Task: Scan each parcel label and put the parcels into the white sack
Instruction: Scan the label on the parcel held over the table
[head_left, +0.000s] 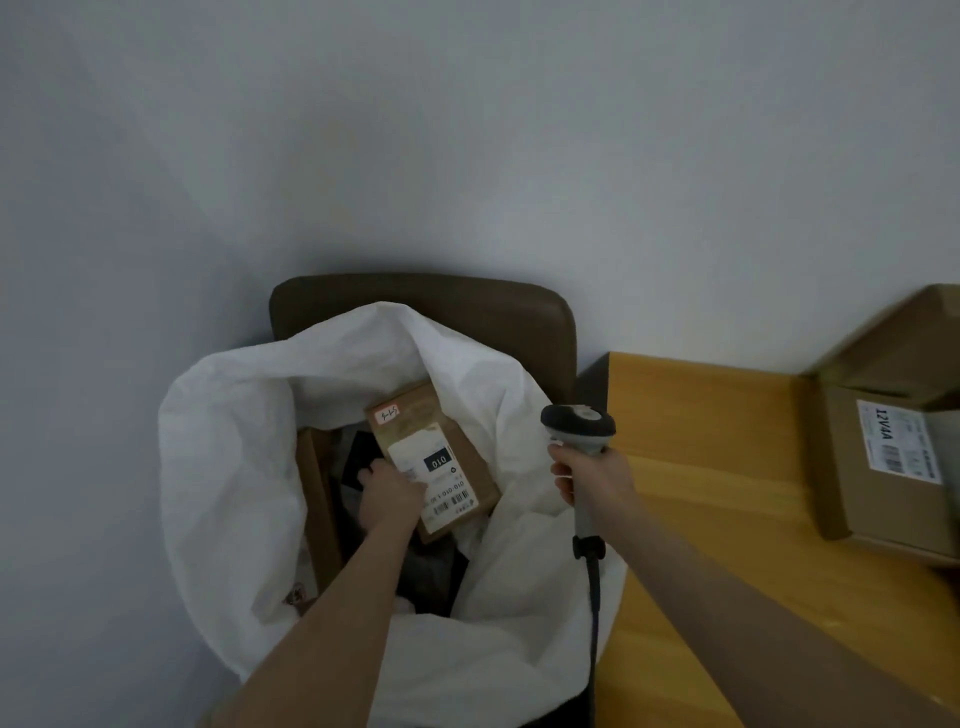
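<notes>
The parcel (434, 457), brown with a white label reading "010", sits tilted inside the mouth of the white sack (234, 467) at centre frame. The left grip (389, 493) closes on its near left corner, the thumb hidden. Beneath it lie dark items too dim to identify. The right grip (592, 475) is wrapped round a scanner (579, 423). A cardboard box (883, 457) on the bench (701, 467) is cut off at the right edge.
</notes>
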